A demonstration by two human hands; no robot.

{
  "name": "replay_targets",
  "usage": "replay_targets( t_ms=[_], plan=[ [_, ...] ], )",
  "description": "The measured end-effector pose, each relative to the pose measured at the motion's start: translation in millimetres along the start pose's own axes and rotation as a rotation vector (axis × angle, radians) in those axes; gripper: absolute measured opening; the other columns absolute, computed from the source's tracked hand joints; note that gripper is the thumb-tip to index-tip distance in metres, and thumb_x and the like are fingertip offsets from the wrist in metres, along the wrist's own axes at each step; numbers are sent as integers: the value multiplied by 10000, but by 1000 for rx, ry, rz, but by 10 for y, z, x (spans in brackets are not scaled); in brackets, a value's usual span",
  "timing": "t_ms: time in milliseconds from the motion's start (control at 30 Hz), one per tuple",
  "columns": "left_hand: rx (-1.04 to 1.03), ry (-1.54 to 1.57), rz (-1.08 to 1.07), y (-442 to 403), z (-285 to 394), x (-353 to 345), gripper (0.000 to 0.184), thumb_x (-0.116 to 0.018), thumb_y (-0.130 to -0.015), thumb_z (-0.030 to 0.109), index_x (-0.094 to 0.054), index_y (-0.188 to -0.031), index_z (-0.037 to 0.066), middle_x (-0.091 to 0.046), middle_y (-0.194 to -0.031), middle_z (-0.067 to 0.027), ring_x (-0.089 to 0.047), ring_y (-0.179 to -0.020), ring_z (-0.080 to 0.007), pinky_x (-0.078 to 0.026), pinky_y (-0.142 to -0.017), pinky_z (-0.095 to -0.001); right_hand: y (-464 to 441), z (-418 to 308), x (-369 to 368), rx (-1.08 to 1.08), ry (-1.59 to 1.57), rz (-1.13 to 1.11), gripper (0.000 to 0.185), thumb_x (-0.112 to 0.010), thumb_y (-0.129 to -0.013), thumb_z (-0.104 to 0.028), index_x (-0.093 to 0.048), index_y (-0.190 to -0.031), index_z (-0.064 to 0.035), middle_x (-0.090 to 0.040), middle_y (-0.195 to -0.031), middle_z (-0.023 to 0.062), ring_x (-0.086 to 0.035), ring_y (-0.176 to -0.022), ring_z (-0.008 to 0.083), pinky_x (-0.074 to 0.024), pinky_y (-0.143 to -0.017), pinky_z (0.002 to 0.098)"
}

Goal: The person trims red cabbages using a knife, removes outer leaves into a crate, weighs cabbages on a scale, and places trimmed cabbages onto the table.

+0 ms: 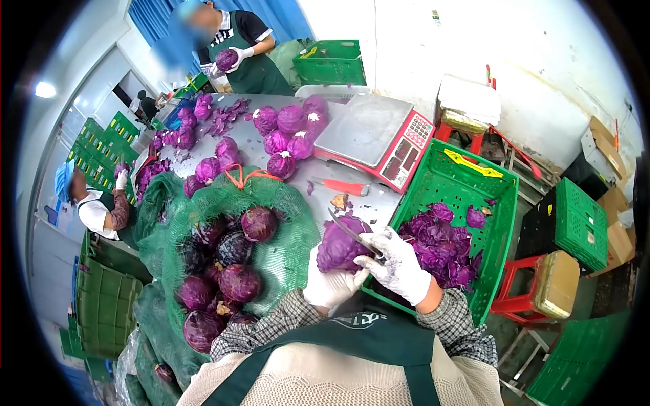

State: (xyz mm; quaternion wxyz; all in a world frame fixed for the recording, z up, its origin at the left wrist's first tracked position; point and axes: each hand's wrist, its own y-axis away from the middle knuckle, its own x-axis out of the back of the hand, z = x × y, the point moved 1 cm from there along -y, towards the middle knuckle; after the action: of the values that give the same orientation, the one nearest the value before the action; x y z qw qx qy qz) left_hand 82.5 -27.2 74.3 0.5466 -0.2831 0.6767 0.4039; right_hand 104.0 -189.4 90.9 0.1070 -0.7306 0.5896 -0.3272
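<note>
My left hand (330,285), in a white glove, cups a red cabbage (344,245) from below, its fingers wrapped round the head. In my right hand (401,268), also gloved, is a knife (349,232); its thin curved blade lies across the cabbage's upper right side. Most of the knife's handle is hidden in my fist. Just right of my hands, a green crate (497,247) holds loose purple cabbage leaves (437,247). To my left, an open green mesh sack (298,220) contains several whole red cabbages (240,283).
A red-and-silver scale (369,128) stands on the metal table (308,196), near a red-handled tool (342,186) and several peeled cabbages (291,119). A co-worker (237,54) across the table holds a cabbage; another person (101,203) works at far left. Red stools (521,287) stand at right.
</note>
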Motion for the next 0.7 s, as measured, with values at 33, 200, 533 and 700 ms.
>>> replay_targets(
  t_ms=[33, 200, 533, 700],
  plan=[
    [-15, -61, 45, 17, -29, -67, 538, -454, -914, 435, -491, -1286, 48, -543, -1257, -169, -518, -1128, -311, -485, -895, -421, 16, 9, 38, -26, 13, -33, 353, -755, -766, -125, -625, -1081, -36, -611, -906, 131, -632, -751, 250, -520, -664, 313],
    [-684, -1548, -25, -299, 147, 326, 532, -626, -851, 336, -491, -1280, 53, -585, -1130, -162, -601, -1004, -304, -506, -871, -402, 201, 103, 272, -180, -20, 265, 70, -668, -843, -50, -611, -884, -48, -590, -733, 23, -572, -636, 110, -474, -576, 250],
    [-500, -1841, 297, 435, 535, -136, 700, -720, -809, 268, -399, -1359, -22, -457, -1348, -212, -417, -1277, -275, -351, -1060, -382, 507, 6, -253, -621, -791, 113, 324, -595, -934, -236, -521, -1122, 17, -574, -732, 60, -490, -498, 72, -401, -439, 197],
    [-1130, -2357, 1361, 1673, 1670, 733, 871, -740, -703, 473, -425, -1308, -68, -475, -1285, -275, -447, -1211, -396, -351, -1054, -427, 800, 55, -582, -790, -1020, -550, 322, -578, -935, -171, -511, -1142, 66, -601, -759, 106, -539, -589, 124, -462, -608, 266]
  ],
)
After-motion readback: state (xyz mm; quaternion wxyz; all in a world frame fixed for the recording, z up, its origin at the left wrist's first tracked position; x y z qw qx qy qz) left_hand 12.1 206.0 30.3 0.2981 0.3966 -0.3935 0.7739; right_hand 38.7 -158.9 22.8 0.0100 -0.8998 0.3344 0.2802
